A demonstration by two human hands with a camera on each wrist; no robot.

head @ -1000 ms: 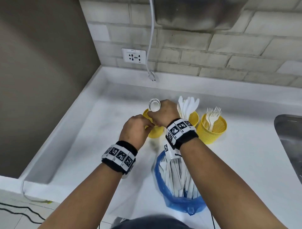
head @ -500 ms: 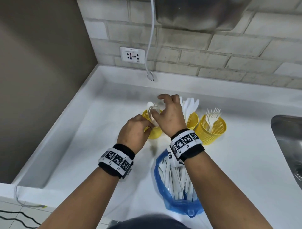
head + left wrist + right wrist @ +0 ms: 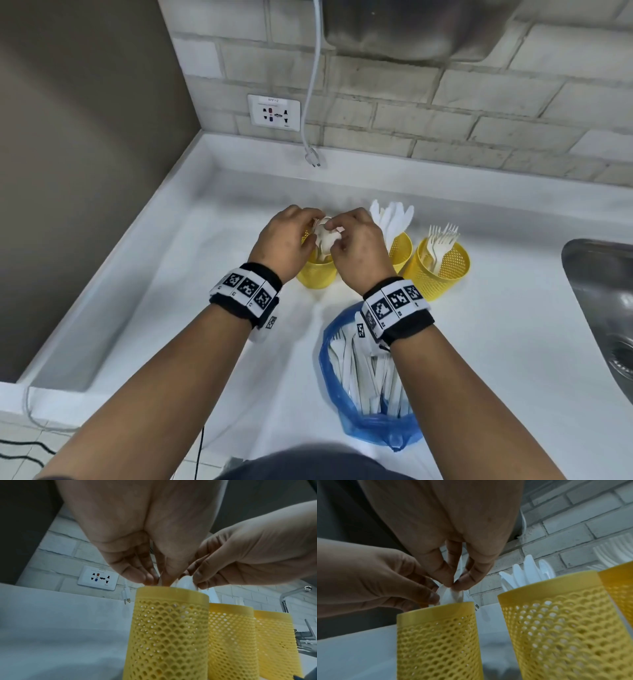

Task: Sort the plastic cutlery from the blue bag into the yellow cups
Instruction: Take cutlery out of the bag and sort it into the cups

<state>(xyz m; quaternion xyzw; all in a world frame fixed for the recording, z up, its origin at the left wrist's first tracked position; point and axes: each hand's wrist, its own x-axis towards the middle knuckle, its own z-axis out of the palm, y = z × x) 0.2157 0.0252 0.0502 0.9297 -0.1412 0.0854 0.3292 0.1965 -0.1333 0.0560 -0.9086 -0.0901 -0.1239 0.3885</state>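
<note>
Three yellow mesh cups stand in a row on the white counter. The left cup (image 3: 317,274) (image 3: 168,628) (image 3: 436,635) holds white spoons (image 3: 325,236) (image 3: 186,583) (image 3: 448,596). My left hand (image 3: 308,224) (image 3: 150,578) and right hand (image 3: 337,229) (image 3: 453,584) both pinch the spoon bowls just above its rim. The middle cup (image 3: 400,248) (image 3: 556,615) holds knives (image 3: 394,216) and the right cup (image 3: 442,270) holds forks (image 3: 442,240). The blue bag (image 3: 370,421) lies open under my right forearm, with several white pieces of cutlery (image 3: 366,373) in it.
A steel sink (image 3: 603,308) is set into the counter at the right. On the brick wall behind are a socket (image 3: 274,112) and a hanging cable with a plug (image 3: 311,157). A raised lip runs along the counter's left and back edges.
My right hand has lowered the spoons into the left cup. My left hand has moved up from the cup's side to the spoon bowls.
</note>
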